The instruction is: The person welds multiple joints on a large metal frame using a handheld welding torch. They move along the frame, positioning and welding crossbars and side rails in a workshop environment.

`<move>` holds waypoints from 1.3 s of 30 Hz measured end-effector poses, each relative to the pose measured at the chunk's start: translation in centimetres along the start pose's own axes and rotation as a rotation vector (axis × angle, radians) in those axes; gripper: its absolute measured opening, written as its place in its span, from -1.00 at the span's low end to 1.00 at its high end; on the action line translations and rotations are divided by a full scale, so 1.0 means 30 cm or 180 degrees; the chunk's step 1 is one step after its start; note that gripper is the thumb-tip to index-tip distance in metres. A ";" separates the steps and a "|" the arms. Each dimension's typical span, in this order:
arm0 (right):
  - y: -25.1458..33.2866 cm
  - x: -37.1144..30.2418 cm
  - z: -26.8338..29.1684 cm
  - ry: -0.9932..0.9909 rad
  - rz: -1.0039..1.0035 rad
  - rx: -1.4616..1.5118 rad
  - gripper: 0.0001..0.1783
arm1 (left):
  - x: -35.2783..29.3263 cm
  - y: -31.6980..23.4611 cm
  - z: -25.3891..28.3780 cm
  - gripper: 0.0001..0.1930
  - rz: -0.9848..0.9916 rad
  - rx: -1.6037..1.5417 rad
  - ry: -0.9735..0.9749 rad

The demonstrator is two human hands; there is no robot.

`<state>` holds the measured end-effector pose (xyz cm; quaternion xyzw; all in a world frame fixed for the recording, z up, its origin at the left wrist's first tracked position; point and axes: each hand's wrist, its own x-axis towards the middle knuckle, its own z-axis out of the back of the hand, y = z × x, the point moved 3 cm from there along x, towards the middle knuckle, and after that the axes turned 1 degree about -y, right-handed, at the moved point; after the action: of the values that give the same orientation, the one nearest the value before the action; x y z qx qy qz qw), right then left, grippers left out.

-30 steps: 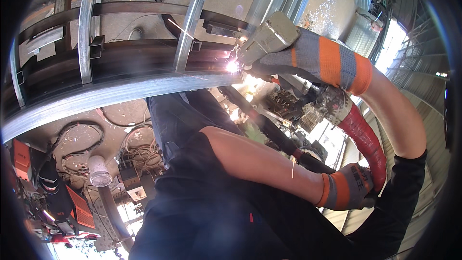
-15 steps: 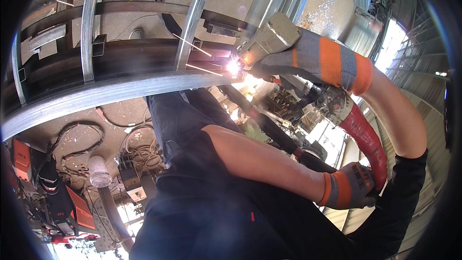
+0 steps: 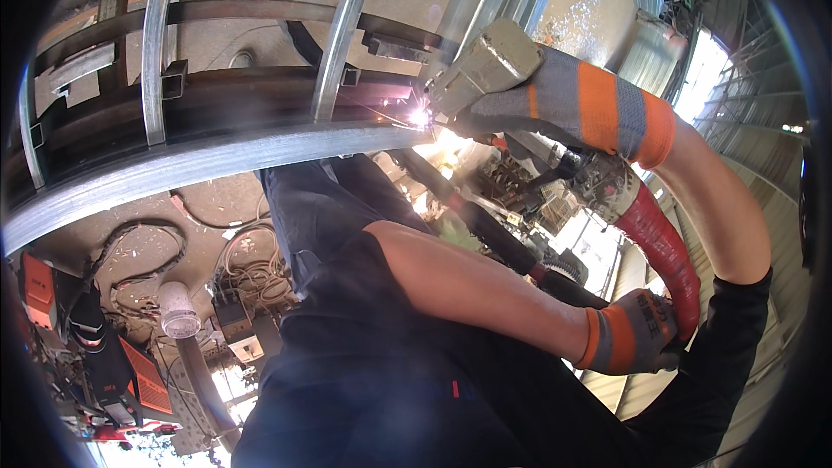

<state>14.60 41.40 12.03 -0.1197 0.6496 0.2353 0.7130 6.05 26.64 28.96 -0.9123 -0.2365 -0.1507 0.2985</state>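
My right hand (image 3: 563, 104), in a grey and orange knit glove, is closed around a welding torch whose body is mostly hidden by the glove. A scuffed grey-green guard (image 3: 491, 67) covers its fingers. A bright welding arc (image 3: 420, 116) burns just left of them, at the right end of a long shiny steel tube (image 3: 225, 158). Lower right, my left hand (image 3: 637, 331), gloved alike, is closed against a thick red-wrapped cable (image 3: 657, 238); its fingertips are partly hidden behind the cable.
Steel crossbars (image 3: 156, 43) stand off the long tube over dark steel beams (image 3: 243, 95). Orange and black machines (image 3: 130, 368) stand lower left, near coiled cables (image 3: 256, 262) and a pale pipe (image 3: 180, 316). More steel profiles (image 3: 498, 0) lie at the upper middle.
The arc looks smaller and throws fewer long sparks. My right hand and the guard have barely shifted; my left hand stays by the cable.
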 end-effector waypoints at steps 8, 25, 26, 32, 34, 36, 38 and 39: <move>-0.016 0.003 0.003 -0.0120 -0.0129 0.0058 -0.44 | 0.002 0.001 0.003 -0.51 -0.0014 -0.0088 -0.0080; -0.017 0.007 0.010 0.0164 -0.0389 -0.0051 -0.55 | 0.006 0.008 0.018 -0.49 0.0012 0.0282 0.0177; -0.023 0.009 0.006 0.0061 -0.0352 0.0077 -0.57 | 0.007 0.008 0.015 -0.49 0.0008 0.0264 0.0176; -0.044 0.033 -0.004 0.0358 -0.0383 -0.0005 -0.43 | 0.004 0.007 0.028 -0.52 -0.0023 0.0199 -0.0060; -0.058 0.032 -0.004 0.0450 -0.0383 -0.0015 -0.39 | 0.006 0.017 0.016 -0.53 -0.0046 0.0233 0.0050; -0.087 0.027 -0.002 0.0527 -0.0382 -0.0031 -0.34 | 0.006 0.042 -0.010 -0.54 -0.0065 0.0245 0.0093; -0.132 0.020 0.002 0.0594 -0.0364 -0.0057 -0.30 | 0.004 0.067 -0.048 -0.55 -0.0337 0.0182 -0.0141; -0.153 0.013 0.009 0.0607 -0.0330 -0.0042 -0.27 | 0.003 0.075 -0.070 -0.55 -0.0599 0.0145 -0.0389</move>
<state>17.10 37.65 11.07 -0.1797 0.7058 0.1900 0.6583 7.04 23.78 29.56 -0.8865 -0.3422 -0.1168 0.2887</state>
